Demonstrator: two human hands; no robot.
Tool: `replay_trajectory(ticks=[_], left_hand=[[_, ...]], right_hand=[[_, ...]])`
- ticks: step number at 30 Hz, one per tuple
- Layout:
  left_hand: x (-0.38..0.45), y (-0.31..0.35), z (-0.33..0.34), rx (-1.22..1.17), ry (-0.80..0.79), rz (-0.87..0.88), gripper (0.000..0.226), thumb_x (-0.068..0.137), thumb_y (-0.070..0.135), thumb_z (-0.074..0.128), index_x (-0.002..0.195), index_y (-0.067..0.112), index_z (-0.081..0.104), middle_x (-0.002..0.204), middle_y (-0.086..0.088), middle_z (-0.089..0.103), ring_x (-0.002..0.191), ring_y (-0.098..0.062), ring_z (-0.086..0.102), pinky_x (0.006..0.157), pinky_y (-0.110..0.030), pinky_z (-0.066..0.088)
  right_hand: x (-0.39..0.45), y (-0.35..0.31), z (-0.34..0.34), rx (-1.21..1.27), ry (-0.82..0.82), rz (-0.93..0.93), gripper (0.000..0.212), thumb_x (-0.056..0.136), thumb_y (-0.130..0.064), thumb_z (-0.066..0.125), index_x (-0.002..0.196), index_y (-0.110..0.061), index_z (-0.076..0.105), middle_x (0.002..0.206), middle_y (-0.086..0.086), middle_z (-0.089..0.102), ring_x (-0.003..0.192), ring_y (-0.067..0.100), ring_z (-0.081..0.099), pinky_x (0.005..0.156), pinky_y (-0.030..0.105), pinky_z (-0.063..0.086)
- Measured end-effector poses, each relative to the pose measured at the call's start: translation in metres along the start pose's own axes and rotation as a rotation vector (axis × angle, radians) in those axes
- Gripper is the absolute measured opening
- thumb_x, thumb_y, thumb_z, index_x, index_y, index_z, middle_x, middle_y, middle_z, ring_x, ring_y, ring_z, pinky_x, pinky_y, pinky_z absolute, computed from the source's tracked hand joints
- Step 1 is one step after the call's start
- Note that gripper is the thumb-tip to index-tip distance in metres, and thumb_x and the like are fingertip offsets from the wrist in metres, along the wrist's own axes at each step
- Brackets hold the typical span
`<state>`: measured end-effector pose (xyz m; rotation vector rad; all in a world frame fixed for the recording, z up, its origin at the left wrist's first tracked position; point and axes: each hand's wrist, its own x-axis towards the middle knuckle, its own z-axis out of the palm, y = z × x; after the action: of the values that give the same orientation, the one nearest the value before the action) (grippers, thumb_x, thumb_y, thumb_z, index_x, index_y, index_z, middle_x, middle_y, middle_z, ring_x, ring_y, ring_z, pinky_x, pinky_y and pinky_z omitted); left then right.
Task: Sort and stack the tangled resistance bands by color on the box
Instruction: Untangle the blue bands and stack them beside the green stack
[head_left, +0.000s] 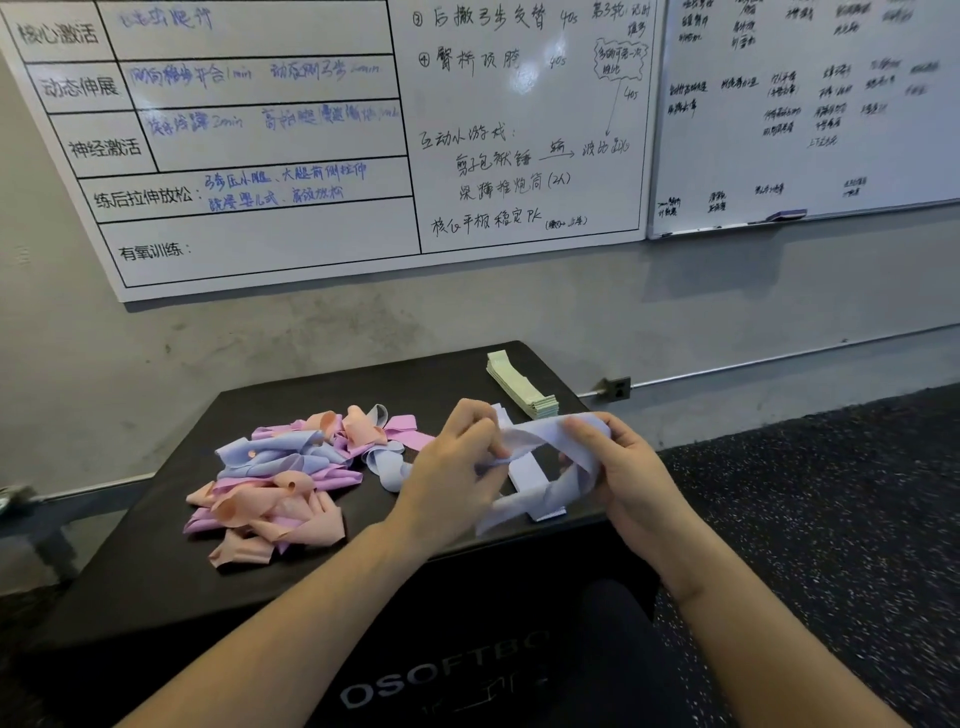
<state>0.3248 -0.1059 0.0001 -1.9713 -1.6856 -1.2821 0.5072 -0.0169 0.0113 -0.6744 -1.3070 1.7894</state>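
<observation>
A tangled heap of pink, peach and pale blue resistance bands (283, 475) lies on the left half of the black soft box (156, 577). Both hands hold one pale blue band (535, 439) above the box's right side. My left hand (457, 467) pinches its left end, and my right hand (623, 467) grips its right loop. Under the held band lies a flat stack of pale blue bands (530, 475), partly hidden. A neat stack of light green bands (519, 387) sits at the box's far right corner.
The box stands against a grey wall with two whiteboards (322, 130) above it. A wall socket (618, 388) sits low to the right. Speckled dark rubber flooring (831, 493) spreads to the right of the box.
</observation>
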Motion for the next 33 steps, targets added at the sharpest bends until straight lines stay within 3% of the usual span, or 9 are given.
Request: replay_trajectory(ticks=[2,5,11,14,17,20,24,30,33], left_hand=[[0.0,-0.002,0.002,0.013,-0.057,0.008,0.018,0.088,0.022,0.069,0.081,0.014,0.054,0.113,0.008,0.048,0.084,-0.018,0.058,0.065,-0.04,0.054],[0.0,0.003,0.004,-0.033,-0.093,-0.021,0.028,0.087,0.04,0.071,0.083,0.021,0.05,0.118,0.006,0.047,0.093,-0.012,0.057,0.072,-0.031,0.054],[0.004,0.018,-0.003,-0.358,-0.13,-0.286,0.009,0.099,0.025,0.064,0.093,0.024,0.059,0.081,0.013,0.062,0.069,-0.007,0.056,0.065,-0.024,0.047],[0.006,0.019,0.0,-0.407,-0.066,-0.331,0.018,0.095,0.019,0.069,0.098,0.022,0.052,0.078,0.004,0.064,0.066,-0.013,0.054,0.064,-0.024,0.046],[0.012,0.02,0.002,-0.462,0.01,-0.474,0.027,0.092,0.017,0.074,0.108,0.027,0.055,0.083,0.015,0.072,0.079,-0.013,0.066,0.071,-0.025,0.052],[0.018,0.02,-0.001,-0.512,0.057,-0.562,0.014,0.092,0.017,0.073,0.101,0.027,0.07,0.09,0.012,0.076,0.092,-0.01,0.071,0.076,-0.024,0.057],[0.02,0.024,-0.003,-0.522,0.076,-0.573,0.014,0.094,0.01,0.07,0.091,0.022,0.074,0.084,0.009,0.074,0.084,-0.011,0.069,0.066,-0.017,0.055],[0.015,0.021,0.0,-0.479,0.027,-0.488,0.019,0.094,0.011,0.068,0.089,0.027,0.075,0.082,0.01,0.073,0.078,-0.011,0.066,0.068,-0.026,0.054],[0.015,0.021,0.001,-0.489,-0.044,-0.461,0.023,0.091,0.008,0.07,0.087,0.03,0.076,0.085,0.008,0.073,0.078,-0.011,0.065,0.071,-0.031,0.054]], right_hand=[[-0.001,-0.003,0.002,0.075,-0.02,0.024,0.032,0.084,-0.029,0.072,0.11,-0.01,0.067,0.077,0.006,0.065,0.066,0.014,0.062,0.064,0.032,0.053],[-0.001,-0.003,0.006,0.122,-0.021,0.0,0.018,0.095,-0.019,0.065,0.11,-0.009,0.066,0.086,0.009,0.067,0.074,0.017,0.062,0.069,0.031,0.052],[-0.002,-0.006,0.002,0.161,-0.109,-0.013,0.009,0.097,-0.011,0.059,0.105,-0.009,0.056,0.094,0.012,0.067,0.082,0.021,0.068,0.073,0.036,0.056],[-0.004,-0.003,0.001,0.15,-0.109,-0.016,0.007,0.095,-0.009,0.06,0.101,-0.011,0.056,0.092,0.01,0.067,0.078,0.02,0.069,0.066,0.032,0.057],[-0.006,0.001,0.002,0.095,-0.116,-0.006,0.009,0.095,-0.008,0.061,0.094,-0.012,0.054,0.086,0.007,0.066,0.07,0.015,0.067,0.06,0.029,0.053],[-0.006,0.007,0.003,-0.007,-0.106,-0.022,0.014,0.091,-0.007,0.067,0.095,-0.011,0.055,0.088,0.008,0.065,0.071,0.015,0.063,0.059,0.029,0.051],[-0.007,0.011,0.005,-0.165,-0.081,-0.064,0.019,0.089,-0.014,0.075,0.104,-0.012,0.063,0.089,0.002,0.071,0.074,0.01,0.066,0.06,0.024,0.05],[-0.004,0.008,0.01,-0.207,0.013,-0.149,0.018,0.087,-0.019,0.078,0.087,-0.011,0.061,0.074,0.0,0.063,0.065,0.008,0.057,0.053,0.018,0.044],[0.0,0.007,0.01,-0.27,0.008,-0.188,0.021,0.087,-0.015,0.077,0.101,-0.016,0.061,0.082,0.001,0.067,0.074,0.01,0.062,0.063,0.022,0.05]])
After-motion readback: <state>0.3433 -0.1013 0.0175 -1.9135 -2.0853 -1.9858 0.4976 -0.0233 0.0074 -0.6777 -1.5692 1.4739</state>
